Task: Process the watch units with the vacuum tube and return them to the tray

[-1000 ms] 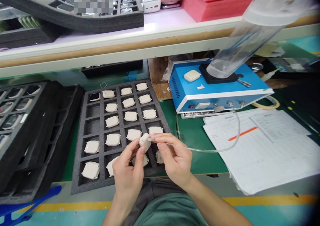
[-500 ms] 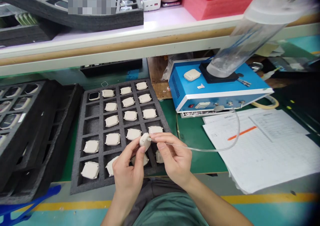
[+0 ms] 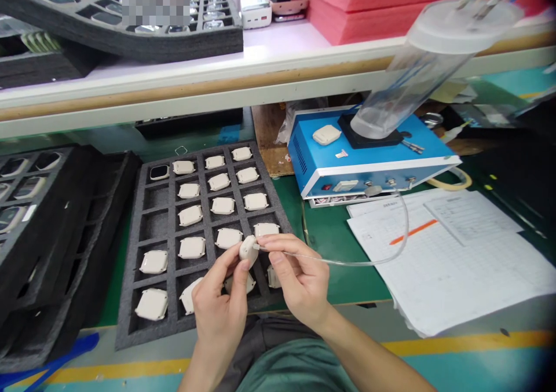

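Observation:
My left hand (image 3: 223, 296) pinches a cream watch case (image 3: 248, 249) on edge between thumb and fingers, above the foam tray. My right hand (image 3: 302, 276) grips the end of a clear thin tube (image 3: 343, 263), its tip touching the side of the watch case. The tube curves right and up to the front of a blue box (image 3: 382, 163). Under my hands lies a dark grey foam tray (image 3: 156, 224), with cream watch cases such as this one (image 3: 191, 247) in most pockets. A dark-faced watch (image 3: 159, 172) sits in its far left pocket.
A clear cylinder (image 3: 391, 99) and another cream watch case (image 3: 326, 135) stand on the blue box. Papers (image 3: 456, 259) with an orange strip lie to the right. Stacked black foam trays (image 3: 73, 235) are at left. A white shelf (image 3: 295, 50) crosses behind, carrying red foam blocks (image 3: 360, 10).
The camera view has shifted slightly, so everything sits a little lower and to the left. Both hands keep the same hold on the watch case and the tube.

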Demonstrator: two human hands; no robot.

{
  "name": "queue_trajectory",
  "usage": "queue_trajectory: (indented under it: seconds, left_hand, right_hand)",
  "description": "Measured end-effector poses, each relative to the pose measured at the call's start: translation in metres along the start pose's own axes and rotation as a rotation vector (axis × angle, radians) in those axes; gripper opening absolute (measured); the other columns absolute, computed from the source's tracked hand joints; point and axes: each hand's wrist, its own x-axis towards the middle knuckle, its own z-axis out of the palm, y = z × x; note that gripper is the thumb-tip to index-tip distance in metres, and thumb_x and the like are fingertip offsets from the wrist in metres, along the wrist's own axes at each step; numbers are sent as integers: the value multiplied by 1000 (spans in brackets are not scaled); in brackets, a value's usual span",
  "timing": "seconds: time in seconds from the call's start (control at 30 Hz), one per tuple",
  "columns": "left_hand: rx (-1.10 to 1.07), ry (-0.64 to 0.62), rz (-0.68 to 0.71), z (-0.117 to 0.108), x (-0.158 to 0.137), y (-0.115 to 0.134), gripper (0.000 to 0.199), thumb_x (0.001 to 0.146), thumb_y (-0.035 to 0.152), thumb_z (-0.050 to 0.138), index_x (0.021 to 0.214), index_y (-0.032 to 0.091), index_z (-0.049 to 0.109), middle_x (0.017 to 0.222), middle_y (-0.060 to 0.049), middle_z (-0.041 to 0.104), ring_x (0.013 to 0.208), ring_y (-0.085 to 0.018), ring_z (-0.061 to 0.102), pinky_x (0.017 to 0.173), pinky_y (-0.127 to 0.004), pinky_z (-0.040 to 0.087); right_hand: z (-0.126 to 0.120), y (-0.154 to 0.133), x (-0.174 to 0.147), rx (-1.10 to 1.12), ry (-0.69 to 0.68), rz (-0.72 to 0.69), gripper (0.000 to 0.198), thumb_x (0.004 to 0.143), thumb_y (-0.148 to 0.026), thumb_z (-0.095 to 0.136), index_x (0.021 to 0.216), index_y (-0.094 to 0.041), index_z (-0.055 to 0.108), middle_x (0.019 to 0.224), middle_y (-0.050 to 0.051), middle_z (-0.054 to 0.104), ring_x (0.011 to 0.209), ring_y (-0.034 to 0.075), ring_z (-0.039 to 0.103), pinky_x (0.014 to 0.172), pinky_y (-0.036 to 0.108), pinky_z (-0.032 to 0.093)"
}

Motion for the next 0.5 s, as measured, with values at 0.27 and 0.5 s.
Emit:
queue_trajectory:
  seconds: [0.27, 0.5]
  left_hand:
    - [68, 66, 40, 1, 4, -8, 27, 95, 42, 73, 111, 22, 82, 104, -5, 86, 83, -21, 83, 75, -22, 65]
    - [75, 66, 54, 1, 5, -13, 32, 96, 48, 72, 113, 23, 82, 104, -5, 86, 86, -20, 83, 77, -20, 64]
  right_hand:
    - [2, -3, 8, -7, 8, -33, 18, 100, -16, 62, 102, -24, 79, 100, 8, 83, 95, 21, 81, 87, 34, 67]
    - [2, 0, 8, 4, 4, -33, 18, 102, -20, 61, 103, -24, 78, 100, 8, 83, 96, 21, 80, 88, 35, 66]
